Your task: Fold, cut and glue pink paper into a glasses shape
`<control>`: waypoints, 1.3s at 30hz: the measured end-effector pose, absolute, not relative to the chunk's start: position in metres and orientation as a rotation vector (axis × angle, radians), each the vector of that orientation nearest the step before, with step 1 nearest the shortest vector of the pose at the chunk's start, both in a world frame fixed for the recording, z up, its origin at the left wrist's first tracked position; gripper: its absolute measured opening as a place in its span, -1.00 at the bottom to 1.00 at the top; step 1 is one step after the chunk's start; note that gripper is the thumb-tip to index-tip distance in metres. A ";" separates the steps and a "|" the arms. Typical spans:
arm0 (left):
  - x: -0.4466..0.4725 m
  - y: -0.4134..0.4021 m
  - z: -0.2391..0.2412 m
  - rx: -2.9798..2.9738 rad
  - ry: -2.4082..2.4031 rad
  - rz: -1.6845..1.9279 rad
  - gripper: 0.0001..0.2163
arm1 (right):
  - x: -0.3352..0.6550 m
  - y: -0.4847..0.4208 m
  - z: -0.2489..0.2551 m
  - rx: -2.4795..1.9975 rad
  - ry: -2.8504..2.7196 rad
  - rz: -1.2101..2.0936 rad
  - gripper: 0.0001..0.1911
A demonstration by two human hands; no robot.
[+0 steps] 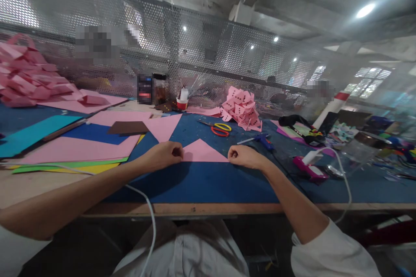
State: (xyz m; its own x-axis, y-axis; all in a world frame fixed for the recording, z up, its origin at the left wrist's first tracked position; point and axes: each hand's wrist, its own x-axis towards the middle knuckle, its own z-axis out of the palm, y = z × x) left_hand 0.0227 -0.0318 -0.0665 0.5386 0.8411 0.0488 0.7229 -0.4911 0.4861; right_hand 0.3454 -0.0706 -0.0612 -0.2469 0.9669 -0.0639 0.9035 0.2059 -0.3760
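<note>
A pink paper triangle (202,152) lies on the blue table mat (208,184), its long edge toward me and its peak pointing away. My left hand (166,156) pinches the triangle's left corner, fingers closed. At the opposite corner, my right hand (246,156) pinches the paper in the same way. Just beyond my left hand rests another pink paper piece (165,126) with a point toward me. Scissors (219,128) with red and yellow handles lie past the triangle. A blue glue gun (264,141) sits beyond my right hand.
Coloured sheets (81,149) are stacked at left, with a brown piece (128,127) on top. Pink paper heaps stand at far left (29,73) and back centre (242,108). A white cable (151,212) hangs over the table edge. At right are a magenta device (310,169) and a clear jar (357,156).
</note>
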 end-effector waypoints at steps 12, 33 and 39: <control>0.006 -0.027 -0.071 2.367 1.286 0.391 -0.83 | 0.352 -0.070 -0.063 -1.730 -2.294 0.544 -0.87; -0.022 -0.030 -0.062 2.324 1.342 0.370 -0.82 | 0.355 -0.068 -0.066 -1.714 -2.278 0.579 -0.87; -0.029 -0.030 -0.060 2.327 1.347 0.373 -0.82 | 0.355 -0.069 -0.064 -1.709 -2.279 0.603 -0.87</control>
